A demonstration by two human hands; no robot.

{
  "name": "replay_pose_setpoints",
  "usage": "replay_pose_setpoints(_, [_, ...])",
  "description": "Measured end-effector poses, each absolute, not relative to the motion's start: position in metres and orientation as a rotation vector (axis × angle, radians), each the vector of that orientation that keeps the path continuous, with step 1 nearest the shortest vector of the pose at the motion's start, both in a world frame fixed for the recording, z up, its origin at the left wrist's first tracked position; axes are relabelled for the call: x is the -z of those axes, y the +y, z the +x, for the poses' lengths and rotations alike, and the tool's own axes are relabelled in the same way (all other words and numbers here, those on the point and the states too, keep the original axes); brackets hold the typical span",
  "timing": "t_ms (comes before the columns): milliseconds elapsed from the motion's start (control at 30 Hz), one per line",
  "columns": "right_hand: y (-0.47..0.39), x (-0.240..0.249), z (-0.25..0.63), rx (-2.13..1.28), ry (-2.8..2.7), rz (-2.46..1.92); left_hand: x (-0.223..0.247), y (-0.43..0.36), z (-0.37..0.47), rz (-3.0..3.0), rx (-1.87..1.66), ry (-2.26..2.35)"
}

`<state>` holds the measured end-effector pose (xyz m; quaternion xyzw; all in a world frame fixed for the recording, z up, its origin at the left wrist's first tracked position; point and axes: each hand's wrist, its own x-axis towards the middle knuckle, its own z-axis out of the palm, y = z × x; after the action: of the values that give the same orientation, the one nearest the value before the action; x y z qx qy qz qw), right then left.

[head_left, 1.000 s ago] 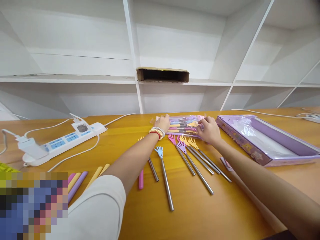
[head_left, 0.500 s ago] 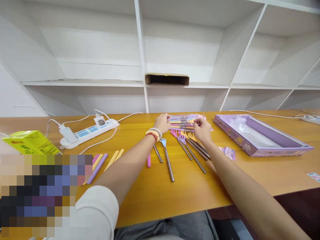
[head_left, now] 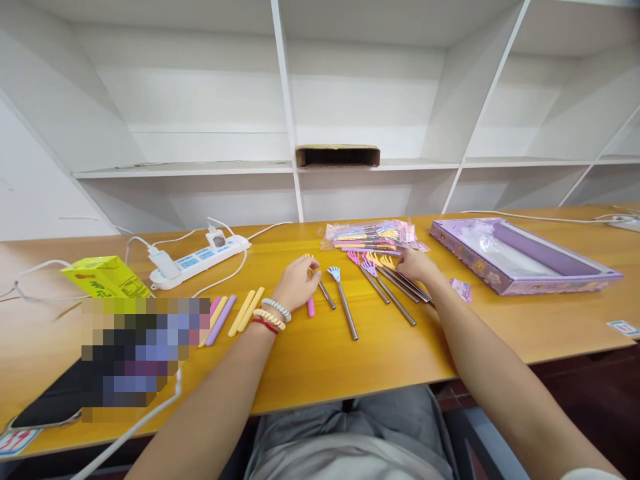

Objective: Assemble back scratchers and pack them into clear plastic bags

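In the middle of the frame, on a glossy wood-grained table (head_left: 300,373), we see slim scratchers with smooth metal shafts and plastic claw heads shaped like little hands. The blue-headed scratcher (head_left: 345,303) lies alone at centre; pink, purple and yellow ones fan out right of it.

Our left hand (head_left: 296,283), with coiled bands (head_left: 270,319) at the wrist, is loosely curled beside a shaft and a pink tube (head_left: 311,307); we cannot tell whether it grips anything. Our right hand (head_left: 416,265) reaches down at the yellow-headed scratchers (head_left: 387,263), fingertips hidden, so its hold we cannot tell either.

Just behind lie shiny, crinkled plastic packs (head_left: 370,235) of more scratchers. Rounded, matte yellow tubes (head_left: 241,312) sit left of centre. At right, a shallow purple box (head_left: 463,257), its side printed with stars, holds crumpled clear film.

The yellow carton (head_left: 103,275) at left carries green and red print, and the label (head_left: 625,328) at lower right bears marks; we can read neither.
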<state>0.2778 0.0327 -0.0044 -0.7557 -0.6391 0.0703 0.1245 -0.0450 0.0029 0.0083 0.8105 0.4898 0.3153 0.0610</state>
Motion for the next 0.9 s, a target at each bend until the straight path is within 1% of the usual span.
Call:
replay_pose_setpoints(167, [0.038, 0.008, 0.291, -0.192, -1.894, -2.281, 0.007, 0.007, -0.049, 2.466, -0.903, 1.484])
replay_pose_setpoints(467, [0.039, 0.006, 0.297, -0.282, -1.964, -2.219, 0.013, 0.001, -0.037, 2.491, -0.854, 1.492])
replay_pose_setpoints(767, [0.035, -0.003, 0.289, -0.346, -2.080, -2.330, 0.009, 0.004, -0.037, 2.395, -0.836, 1.679])
replay_pose_setpoints(900, [0.031, -0.001, 0.286, -0.284, -2.062, -2.338, 0.009, 0.005, -0.039, 2.336, -0.811, 1.788])
